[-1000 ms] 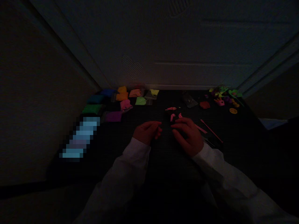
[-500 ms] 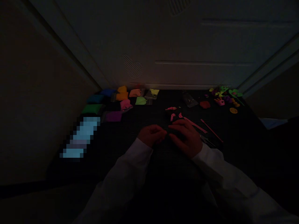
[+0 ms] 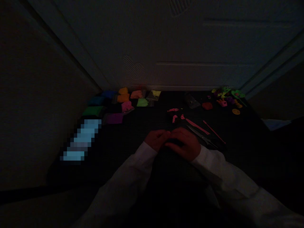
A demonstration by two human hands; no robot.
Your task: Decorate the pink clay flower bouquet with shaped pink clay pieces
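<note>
Both hands meet over the near middle of the dark table. My left hand is closed, thumb and fingers pinched together; whatever they hold is too dark and small to make out. My right hand curves over from the right, its fingertips touching the left hand's fingers, with a gap between thumb and fingers. Just beyond them lies a dark piece with pink clay trims. Scissors rest right of my right hand, beside a pink flat modelling knife and a thin pink stick tool.
Bags of coloured clay, among them a purple bag and a green bag, line the back left. A blurred bright screen lies at left. Clear packaging, a red lump and small colourful clay figures sit at back right.
My right hand has moved left and slightly down until its fingers touch my left hand, uncovering the scissors. My left hand has shifted slightly right.
</note>
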